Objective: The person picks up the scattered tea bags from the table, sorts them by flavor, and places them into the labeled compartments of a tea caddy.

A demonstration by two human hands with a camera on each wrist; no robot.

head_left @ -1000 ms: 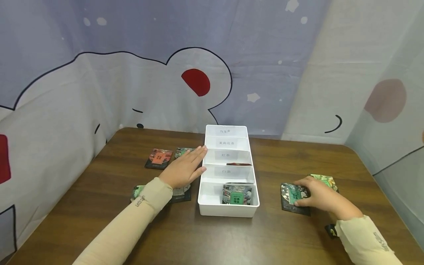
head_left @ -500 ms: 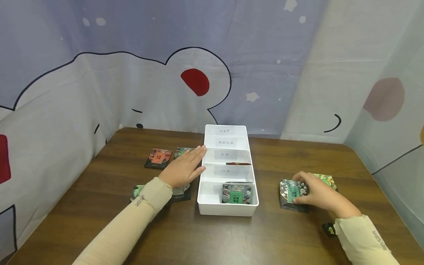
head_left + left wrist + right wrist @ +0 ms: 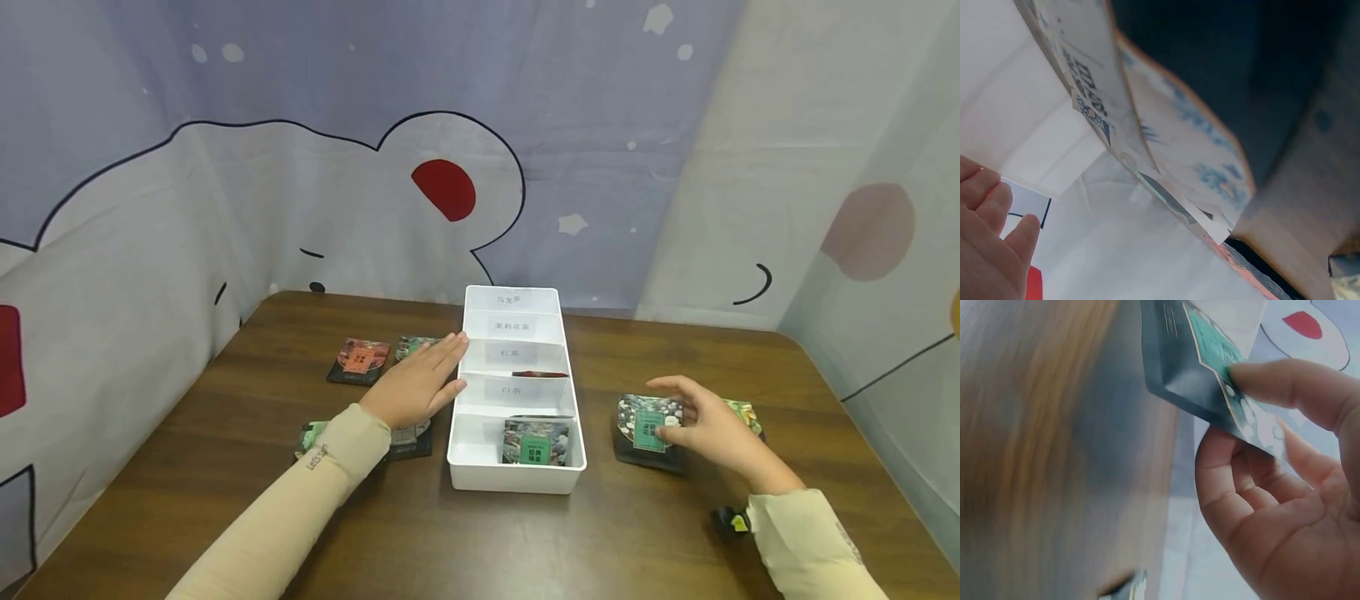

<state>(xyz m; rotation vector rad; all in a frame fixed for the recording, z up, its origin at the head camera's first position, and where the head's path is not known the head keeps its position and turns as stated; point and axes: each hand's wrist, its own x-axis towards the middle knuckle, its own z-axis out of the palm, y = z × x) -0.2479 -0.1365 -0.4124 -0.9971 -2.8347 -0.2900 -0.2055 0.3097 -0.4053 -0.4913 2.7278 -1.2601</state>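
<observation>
- A white plastic divided tray stands in the middle of the brown wooden tabletop, its long axis running away from the person; paper labels mark its compartments, and a green-labelled sachet stands in the nearest one.
- The left hand rests flat, fingers straight, against the tray's left wall, gripping nothing.
- Left of the tray lie a red-labelled sachet and a greenish sachet partly under the fingers; another sachet lies under the left wrist.
- The right hand pinches a dark foil sachet with a green label between thumb and fingers; the right wrist view shows the thumb on its printed face and fingers behind it.
- This sachet is to the right of the tray, near it and apart from its wall, tilted with its label facing the person and its lower edge at the tabletop.
- A green leafy sachet lies behind the right hand.
- Bare tabletop lies between sachet and tray; the tabletop's right edge is well apart.
</observation>
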